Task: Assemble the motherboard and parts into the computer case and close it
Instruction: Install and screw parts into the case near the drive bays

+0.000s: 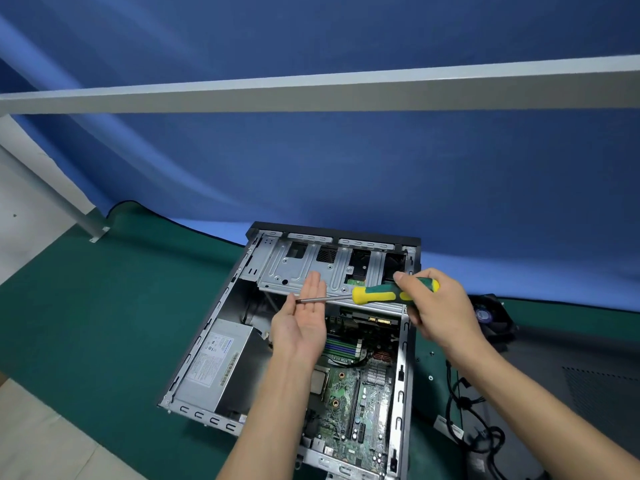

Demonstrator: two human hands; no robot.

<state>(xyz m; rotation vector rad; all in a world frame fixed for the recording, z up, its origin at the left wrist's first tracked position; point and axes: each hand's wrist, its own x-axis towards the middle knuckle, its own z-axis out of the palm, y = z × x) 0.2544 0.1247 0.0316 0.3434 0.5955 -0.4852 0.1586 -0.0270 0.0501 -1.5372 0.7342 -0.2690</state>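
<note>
at the bottom centre of the frame the motherboard [349, 407] lies bare inside the open computer case [401, 382], with the power supply [214, 362] in its lower-left corner. just above, mid-frame, the left hand [304, 317] is flat, fingers straight, palm toward the tip of the screwdriver [367, 294]. the right hand [436, 306] is wrapped round the yellow-green handle. whether a screw sits at the tip is too small to tell. a slip could jab the palm, or drop the shaft onto the board's exposed parts. a loose screw falling among the slots risks a short. further right, a fan [491, 317] and cables [467, 414] wait outside on the green mat [104, 306].
</note>
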